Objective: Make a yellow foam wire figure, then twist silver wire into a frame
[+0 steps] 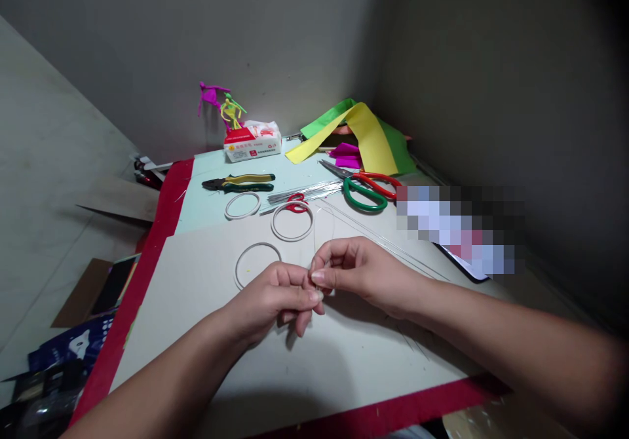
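Metal wire pinched in the right hand's fingers. Left hand's fingers curl alongside, grip unclear, near a white hoop.

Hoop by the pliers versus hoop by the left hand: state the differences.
The hoop by the pliers lies on the pale green surface, the hoop by the left hand on the cream board. The first shows whole; the left hand covers part of the second. Both are thin, round and flat.

Smooth metal wires lie on matt cardboard, beside glossy plastic-handled scissors and matt yellow paper.
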A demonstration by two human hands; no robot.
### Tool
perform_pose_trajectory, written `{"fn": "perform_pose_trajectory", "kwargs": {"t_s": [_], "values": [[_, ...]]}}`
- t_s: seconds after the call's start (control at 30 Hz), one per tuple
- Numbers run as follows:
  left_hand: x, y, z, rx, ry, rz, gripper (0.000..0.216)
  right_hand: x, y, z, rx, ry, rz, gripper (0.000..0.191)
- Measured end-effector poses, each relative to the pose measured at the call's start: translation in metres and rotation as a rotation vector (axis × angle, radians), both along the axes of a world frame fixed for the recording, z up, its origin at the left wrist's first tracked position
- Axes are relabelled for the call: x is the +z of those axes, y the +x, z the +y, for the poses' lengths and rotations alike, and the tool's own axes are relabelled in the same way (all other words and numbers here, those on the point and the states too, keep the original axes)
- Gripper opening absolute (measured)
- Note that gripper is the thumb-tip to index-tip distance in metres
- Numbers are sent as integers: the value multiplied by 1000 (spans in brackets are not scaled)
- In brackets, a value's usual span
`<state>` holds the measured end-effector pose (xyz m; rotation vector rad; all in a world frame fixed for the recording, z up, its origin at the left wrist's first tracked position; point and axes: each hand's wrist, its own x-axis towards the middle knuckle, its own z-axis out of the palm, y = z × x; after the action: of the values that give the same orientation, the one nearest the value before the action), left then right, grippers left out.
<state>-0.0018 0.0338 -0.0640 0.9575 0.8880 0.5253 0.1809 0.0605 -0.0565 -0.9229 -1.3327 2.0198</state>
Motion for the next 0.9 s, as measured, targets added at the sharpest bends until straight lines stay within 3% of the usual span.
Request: {"fn": "perform_pose_trajectory", "kwargs": {"t_s": [0.27,0.53,0.9], "values": [[-1,-2,-2,21,-30,-102,16,2,0,1,-8,-97,114,27],[-5,-2,-2,22,-6,-64,12,1,1,3,-30,24,33,25],[-4,-1,0,21,-47,-93,17,-2,0,0,-10,11,65,24]]}}
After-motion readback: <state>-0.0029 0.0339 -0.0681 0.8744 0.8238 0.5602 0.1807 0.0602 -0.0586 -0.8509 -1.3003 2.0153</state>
